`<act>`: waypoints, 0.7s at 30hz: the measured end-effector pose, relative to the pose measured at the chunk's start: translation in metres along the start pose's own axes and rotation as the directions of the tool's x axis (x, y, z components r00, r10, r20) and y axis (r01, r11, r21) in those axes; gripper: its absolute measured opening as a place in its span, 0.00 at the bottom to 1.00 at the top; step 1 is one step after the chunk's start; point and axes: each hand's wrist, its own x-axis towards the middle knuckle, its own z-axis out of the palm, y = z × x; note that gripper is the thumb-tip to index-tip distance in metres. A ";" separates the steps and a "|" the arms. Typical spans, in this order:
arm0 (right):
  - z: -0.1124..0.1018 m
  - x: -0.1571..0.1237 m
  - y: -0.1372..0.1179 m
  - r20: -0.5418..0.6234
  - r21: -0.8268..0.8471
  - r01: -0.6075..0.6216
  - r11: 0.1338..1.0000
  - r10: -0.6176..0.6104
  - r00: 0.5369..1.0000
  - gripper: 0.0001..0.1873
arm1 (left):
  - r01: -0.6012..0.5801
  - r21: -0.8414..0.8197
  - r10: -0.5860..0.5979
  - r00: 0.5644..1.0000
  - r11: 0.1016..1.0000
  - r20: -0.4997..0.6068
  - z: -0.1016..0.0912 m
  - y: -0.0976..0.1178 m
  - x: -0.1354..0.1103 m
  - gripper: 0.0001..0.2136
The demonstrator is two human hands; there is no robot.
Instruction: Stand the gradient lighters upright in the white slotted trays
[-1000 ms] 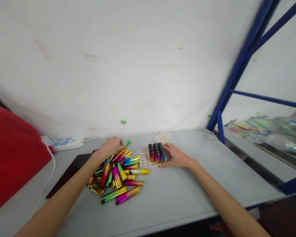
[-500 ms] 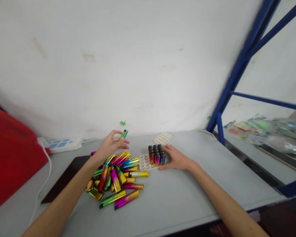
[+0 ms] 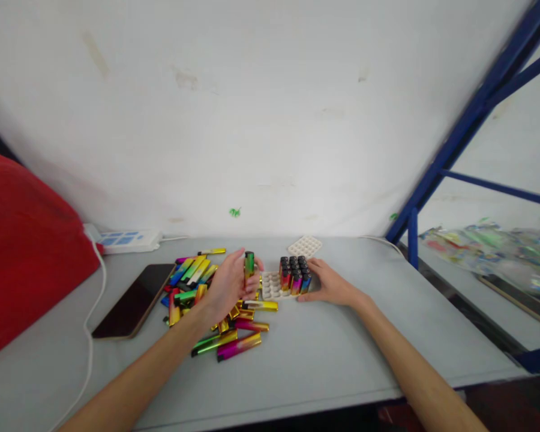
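My left hand (image 3: pixel 231 287) pinches a green lighter (image 3: pixel 249 264) upright, just left of a white tray (image 3: pixel 270 286) on the grey table. Several lighters (image 3: pixel 294 276) with black tops stand in the tray's right part. My right hand (image 3: pixel 330 283) rests on the table with its fingers against the tray's right side. A pile of shiny coloured lighters (image 3: pixel 207 300) lies under and left of my left hand.
A second white tray (image 3: pixel 305 246) lies behind the first, near the wall. A dark phone (image 3: pixel 134 300) lies left of the pile, with a white power strip (image 3: pixel 126 240) and its cable behind it. A red bag (image 3: pixel 22 246) is far left; a blue rack frame (image 3: pixel 454 150) stands right.
My left hand lifted the green lighter off the pile's far side and carried it right, toward the tray, turning it upright. My right hand stayed at the tray. The camera shifted.
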 end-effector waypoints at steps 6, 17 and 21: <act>0.002 -0.001 0.005 0.011 0.001 -0.004 1.000 0.004 1.000 0.42 | 0.017 -0.003 -0.017 1.000 1.000 -0.021 0.002 -0.007 0.002 0.20; 0.001 -0.001 0.002 0.005 -0.003 -0.017 1.000 0.017 1.000 0.43 | -0.057 0.045 0.060 0.995 0.997 -0.073 -0.001 -0.010 0.003 0.16; -0.001 0.000 -0.001 0.008 -0.004 -0.014 1.000 0.014 1.000 0.40 | -0.060 0.087 0.064 0.997 0.994 -0.051 -0.003 -0.013 0.005 0.18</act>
